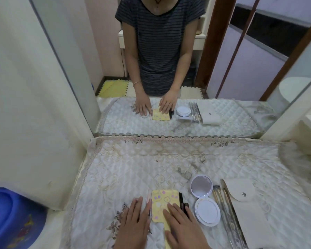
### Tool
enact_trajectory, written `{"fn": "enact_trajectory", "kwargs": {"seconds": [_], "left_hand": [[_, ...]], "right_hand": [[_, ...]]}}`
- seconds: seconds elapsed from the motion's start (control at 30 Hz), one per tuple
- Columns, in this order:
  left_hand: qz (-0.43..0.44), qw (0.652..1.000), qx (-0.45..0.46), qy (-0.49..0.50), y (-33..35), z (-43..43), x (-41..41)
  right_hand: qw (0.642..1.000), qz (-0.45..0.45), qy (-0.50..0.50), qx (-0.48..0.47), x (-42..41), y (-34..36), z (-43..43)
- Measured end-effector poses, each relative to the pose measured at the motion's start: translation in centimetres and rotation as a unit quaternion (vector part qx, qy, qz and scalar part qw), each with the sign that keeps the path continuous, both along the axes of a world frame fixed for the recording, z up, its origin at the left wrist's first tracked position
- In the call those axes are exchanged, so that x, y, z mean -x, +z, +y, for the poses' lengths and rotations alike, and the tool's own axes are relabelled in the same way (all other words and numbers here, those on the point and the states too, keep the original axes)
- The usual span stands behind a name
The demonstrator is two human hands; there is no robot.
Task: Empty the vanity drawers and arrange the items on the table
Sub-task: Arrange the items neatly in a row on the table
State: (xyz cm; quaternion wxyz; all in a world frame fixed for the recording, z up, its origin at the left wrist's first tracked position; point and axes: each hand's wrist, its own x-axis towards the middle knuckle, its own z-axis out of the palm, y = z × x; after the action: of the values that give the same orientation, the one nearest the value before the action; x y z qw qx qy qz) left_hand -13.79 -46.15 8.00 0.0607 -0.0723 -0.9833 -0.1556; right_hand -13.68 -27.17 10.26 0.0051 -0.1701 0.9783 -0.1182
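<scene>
Both hands, left [135,219] and right [182,225], are laid flat, fingers spread, on the yellow patterned rectangular case [162,200]; the quilted bench [133,164] behind is bare.

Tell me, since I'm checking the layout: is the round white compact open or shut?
Open: the compact lies flat, its mirrored lid hinged back above the white base.

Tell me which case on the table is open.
The round white compact, right of the yellow case, is open: its mirrored lid is flipped back. The beige pouch is snapped shut, and the yellow case lies flat and closed.
</scene>
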Motion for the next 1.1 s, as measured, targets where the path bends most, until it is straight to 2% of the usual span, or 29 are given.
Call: {"fn": "enact_trajectory", "kwargs": {"seconds": [0.17, 0.33, 0.47, 0.6, 0.67, 0.9, 1.1], "left_hand": [[-0.046, 0.999, -0.002, -0.012, 0.4, -0.3, 0.4], [-0.042, 0.999, -0.018, -0.013, 1.4, -0.7, 0.7], [-0.018, 0.999, -0.002, -0.039, 0.8, -1.0, 0.5], [0.018, 0.999, -0.008, -0.046, -0.3, -0.3, -0.1], [0.025, 0.999, -0.006, -0.038, -0.3, 0.0, -0.1], [0.017, 1.0, 0.002, -0.014, 0.2, 0.7, -0.6], [-0.009, 1.0, -0.007, -0.012, 1.0, 1.4, -0.3]], "right_hand": [[1.0, -0.027, -0.006, 0.008, -0.5, 0.6, -0.1], [0.997, 0.047, -0.053, 0.042, -1.3, 1.2, 0.8], [0.984, 0.099, -0.147, 0.035, -1.9, 1.2, 3.8], [0.975, 0.046, -0.214, 0.04, -2.0, 1.3, 6.4], [0.977, 0.034, -0.201, 0.056, -1.8, 1.0, 6.9], [0.982, 0.091, -0.143, 0.077, -1.5, 0.0, 7.4], [0.982, 0.084, -0.151, 0.079, -0.6, 1.3, 7.1]]}}
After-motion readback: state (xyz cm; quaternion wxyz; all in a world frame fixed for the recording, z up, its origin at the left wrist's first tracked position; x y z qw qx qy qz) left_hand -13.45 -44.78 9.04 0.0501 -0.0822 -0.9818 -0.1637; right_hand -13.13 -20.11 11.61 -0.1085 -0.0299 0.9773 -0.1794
